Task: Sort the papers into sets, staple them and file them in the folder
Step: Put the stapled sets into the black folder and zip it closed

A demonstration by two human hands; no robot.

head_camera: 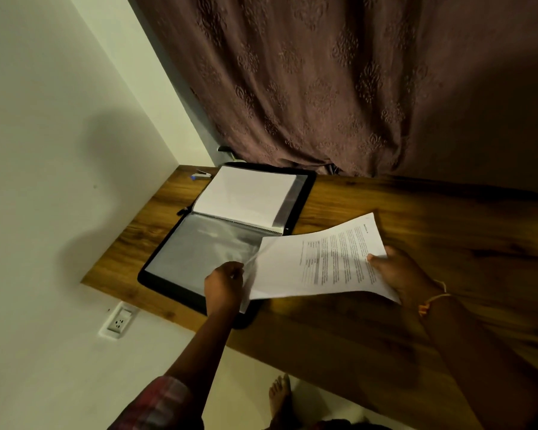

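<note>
Both hands hold a printed sheet (323,262) (slightly curled) over the open folder (180,243).

Black folder (305,193), brown embossed-motif curtain (339,82), wood-grain table (432,243), white papers (317,265).

Folder (230,231) open on desk (416,243), toward its 9 o'clock end. Stapler (201,174) on desk at folder's 11 o'clock, near wall (59,150). Paper set (320,262) at folder's 4 o'clock, overlapping its near sleeve (199,249). Curtain (339,82) at 12 o'clock behind desk.
</note>
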